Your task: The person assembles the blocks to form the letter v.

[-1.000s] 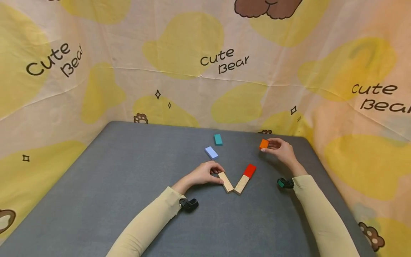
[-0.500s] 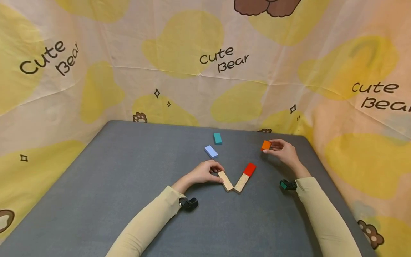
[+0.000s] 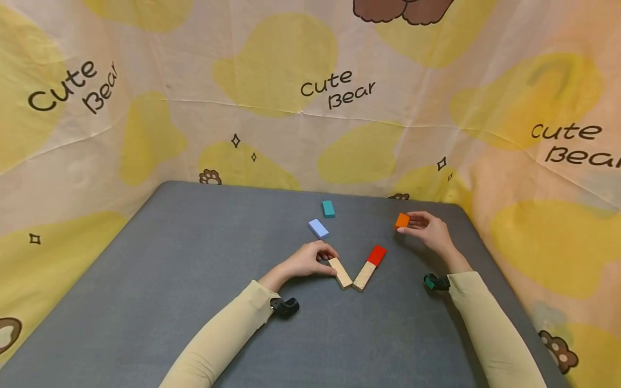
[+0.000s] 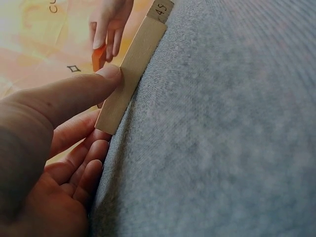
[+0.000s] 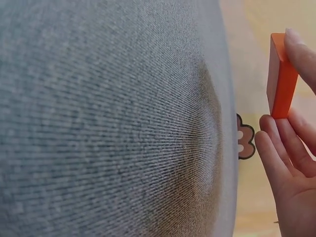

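Note:
In the head view my left hand (image 3: 305,260) pinches the far end of a plain wooden block (image 3: 341,274) lying on the grey table. Its near end meets, or nearly meets, a second plain block (image 3: 364,277), forming a V. The left wrist view shows "45" written on that second block's end (image 4: 160,11). A red block (image 3: 377,255) continues the right arm of the V. Farther right, my right hand (image 3: 430,230) pinches an orange block (image 3: 402,221) between thumb and fingertips; the right wrist view shows that block (image 5: 282,81) raised off the table.
Beyond the left hand lie a light blue block (image 3: 318,228) and a teal block (image 3: 328,209). A printed cloth (image 3: 271,70) stands behind and along both sides of the grey table (image 3: 194,258). Each wrist wears a black strap.
My right hand has shifted slightly right and nearer to me, still pinching the orange block. My left hand and the blocks on the table keep their places; the head view tilts slightly.

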A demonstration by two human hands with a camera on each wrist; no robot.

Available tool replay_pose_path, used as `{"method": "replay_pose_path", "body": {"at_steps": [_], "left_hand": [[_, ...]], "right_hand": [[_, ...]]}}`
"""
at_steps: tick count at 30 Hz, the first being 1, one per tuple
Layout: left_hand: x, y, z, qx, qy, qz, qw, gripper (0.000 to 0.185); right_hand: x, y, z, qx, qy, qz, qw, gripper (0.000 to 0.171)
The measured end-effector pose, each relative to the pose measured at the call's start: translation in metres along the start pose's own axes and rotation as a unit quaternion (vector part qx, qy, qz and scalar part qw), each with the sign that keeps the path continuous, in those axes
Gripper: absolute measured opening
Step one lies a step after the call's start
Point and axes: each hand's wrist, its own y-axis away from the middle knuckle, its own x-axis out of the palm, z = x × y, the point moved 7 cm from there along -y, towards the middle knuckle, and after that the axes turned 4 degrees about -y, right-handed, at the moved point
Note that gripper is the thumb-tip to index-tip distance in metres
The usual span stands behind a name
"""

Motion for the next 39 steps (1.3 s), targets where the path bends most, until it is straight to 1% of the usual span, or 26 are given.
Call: {"method": "replay_pose_path", "body": {"at_steps": [12,21,28,34,39], "left_hand": [[-0.001,0.001,-0.001,0.004,-0.002,-0.002,1.0,0.035],[-0.001,0.002,-0.004,0.005,-0.002,-0.001,1.0,0.035],[-0.001,0.002,-0.004,0.007,-0.004,-0.001,1.0,0.035],[0.0,0.0,-0.001,0.002,-0.005,-0.001,1.0,0.035],[0.001,-0.001,0.0,-0.002,-0.004,-0.003,1.0,0.034]], "right_hand": [[0.001,0.008,0.004,-0.005,-0.004,-0.002,1.0,0.072],[0.003,0.012,0.006,0.001,-0.004,0.0,1.0,0.073],[0.006,0.015,0.003,0.003,-0.003,-0.002,1.0,0.074],[0.011,0.017,0.005,0.0,-0.015,0.001,1.0,0.073],[0.013,0.019,0.008,-0.006,-0.012,-0.001,1.0,0.072]]}}
